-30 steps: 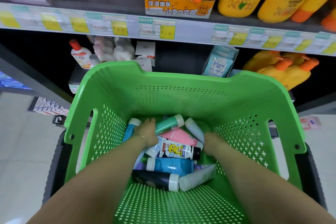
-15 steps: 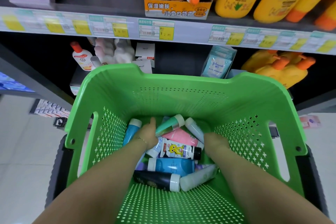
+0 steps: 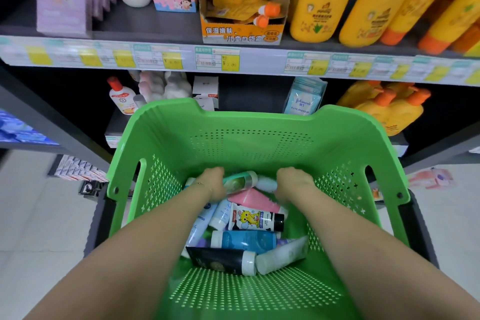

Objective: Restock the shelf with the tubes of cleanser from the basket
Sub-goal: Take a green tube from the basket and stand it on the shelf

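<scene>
Store aisle, stocked shelf (image 3: 246,60) ahead. Green basket (image 3: 259,138) below, tubes (image 3: 246,240) piled inside. Left hand (image 3: 211,184) closed around teal tube (image 3: 240,182). Right hand (image 3: 294,183) down among tubes; grasp indeterminate.

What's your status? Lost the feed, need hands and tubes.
Left hand on teal tube, grip unclear. Right hand down among tubes, hold hidden. Tubes all in green basket. Nothing blocking.
</scene>
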`<state>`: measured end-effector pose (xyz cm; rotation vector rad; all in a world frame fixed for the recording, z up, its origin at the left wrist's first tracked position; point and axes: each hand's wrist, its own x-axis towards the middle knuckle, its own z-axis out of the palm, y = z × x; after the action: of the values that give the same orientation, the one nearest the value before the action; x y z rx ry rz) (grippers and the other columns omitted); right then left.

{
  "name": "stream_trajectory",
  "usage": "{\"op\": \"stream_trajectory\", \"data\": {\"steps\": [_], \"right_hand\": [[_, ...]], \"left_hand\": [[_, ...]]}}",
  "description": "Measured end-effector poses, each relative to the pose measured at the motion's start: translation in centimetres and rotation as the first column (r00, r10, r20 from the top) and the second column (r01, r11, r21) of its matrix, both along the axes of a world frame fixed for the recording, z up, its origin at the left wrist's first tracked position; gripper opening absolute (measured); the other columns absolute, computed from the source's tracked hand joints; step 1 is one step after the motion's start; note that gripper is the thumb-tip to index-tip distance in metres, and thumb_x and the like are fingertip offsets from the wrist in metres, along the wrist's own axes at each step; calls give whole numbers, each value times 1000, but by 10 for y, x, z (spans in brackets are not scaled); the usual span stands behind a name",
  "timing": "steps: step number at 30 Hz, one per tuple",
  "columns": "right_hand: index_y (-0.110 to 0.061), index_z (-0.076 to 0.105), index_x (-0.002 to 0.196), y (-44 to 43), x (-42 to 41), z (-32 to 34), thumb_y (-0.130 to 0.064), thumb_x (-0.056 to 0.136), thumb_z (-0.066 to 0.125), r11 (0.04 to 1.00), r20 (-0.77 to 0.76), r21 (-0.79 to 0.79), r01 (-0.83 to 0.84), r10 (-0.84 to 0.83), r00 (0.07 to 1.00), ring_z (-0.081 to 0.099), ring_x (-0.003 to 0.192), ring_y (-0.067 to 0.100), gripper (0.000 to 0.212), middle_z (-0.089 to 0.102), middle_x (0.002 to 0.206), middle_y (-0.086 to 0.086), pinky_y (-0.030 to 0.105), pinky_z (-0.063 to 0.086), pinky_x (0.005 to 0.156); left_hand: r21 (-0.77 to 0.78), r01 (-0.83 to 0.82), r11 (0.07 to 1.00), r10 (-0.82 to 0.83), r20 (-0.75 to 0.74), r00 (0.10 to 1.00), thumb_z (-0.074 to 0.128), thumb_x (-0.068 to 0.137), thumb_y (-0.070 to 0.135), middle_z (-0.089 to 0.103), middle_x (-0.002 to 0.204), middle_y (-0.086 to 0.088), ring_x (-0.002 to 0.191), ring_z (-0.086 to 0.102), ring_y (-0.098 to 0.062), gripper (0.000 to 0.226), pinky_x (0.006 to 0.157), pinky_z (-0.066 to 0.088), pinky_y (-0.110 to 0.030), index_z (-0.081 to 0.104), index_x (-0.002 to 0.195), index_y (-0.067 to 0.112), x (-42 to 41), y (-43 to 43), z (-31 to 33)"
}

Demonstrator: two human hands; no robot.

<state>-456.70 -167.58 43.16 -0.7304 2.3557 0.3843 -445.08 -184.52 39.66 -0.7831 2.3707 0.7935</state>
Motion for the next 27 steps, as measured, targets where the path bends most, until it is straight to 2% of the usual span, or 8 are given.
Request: {"op": "stream_trajectory", "data": {"steps": [5,8,10,13,18,21,24,27], "right_hand": [[-11,53,120,-3,-5,-3,-25,95,56,933,59,-325,152,-140,988,60,75,14,28,62,98,3,27,50,60],[-10,49,134,-8,3,-8,-24,97,56,841,178,-470,266,-204,963,66,91,22,40,61,123,11,30,54,73],[-7,50,134,-11,8,-12,-21,97,56,794,216,-519,316,-236,948,65,82,21,40,61,124,14,30,54,67],[-6,50,135,-11,10,-21,-9,93,59,735,288,-537,415,-303,908,67,80,24,43,61,124,15,33,58,64],[-10,47,140,-1,9,-29,1,85,67,569,493,-518,639,-412,766,67,79,19,59,57,131,10,17,47,51],[-11,47,139,5,8,-32,0,82,70,496,563,-502,708,-435,703,65,75,17,62,58,130,9,20,49,52],[-12,42,143,9,10,-40,1,84,68,496,596,-452,741,-450,665,65,75,17,65,61,124,7,35,57,69],[-16,41,146,12,14,-50,-4,87,67,542,567,-428,723,-462,682,62,67,14,66,64,114,2,27,53,57]], "left_hand": [[59,-97,994,104,-132,986,75,80,19,67,95,-5,83,64,-19,25,72,54,-29,66,102,12,-7,-13,22],[44,-109,993,116,-200,973,73,81,25,64,80,-1,69,60,-15,20,56,46,-25,68,95,13,-11,-13,35],[45,-112,993,119,-215,969,71,83,27,64,80,-2,66,59,-14,20,55,43,-23,67,95,12,-10,-9,34],[76,-159,984,174,-262,949,70,85,29,66,87,-2,69,60,-15,23,62,48,-24,67,102,13,-6,-5,28],[279,-294,914,366,-257,894,79,76,16,69,100,-4,88,66,-19,34,81,57,-35,65,107,13,-1,-4,22],[352,-336,873,433,-245,868,78,75,10,67,111,-5,93,64,-18,50,83,56,-32,59,121,12,4,-4,20],[341,-356,870,453,-268,850,77,77,9,66,116,-6,97,64,-19,55,89,55,-36,55,128,11,4,-2,18],[323,-344,882,437,-285,853,78,76,5,66,117,-5,101,63,-19,52,89,55,-35,58,124,12,7,0,16]]}}
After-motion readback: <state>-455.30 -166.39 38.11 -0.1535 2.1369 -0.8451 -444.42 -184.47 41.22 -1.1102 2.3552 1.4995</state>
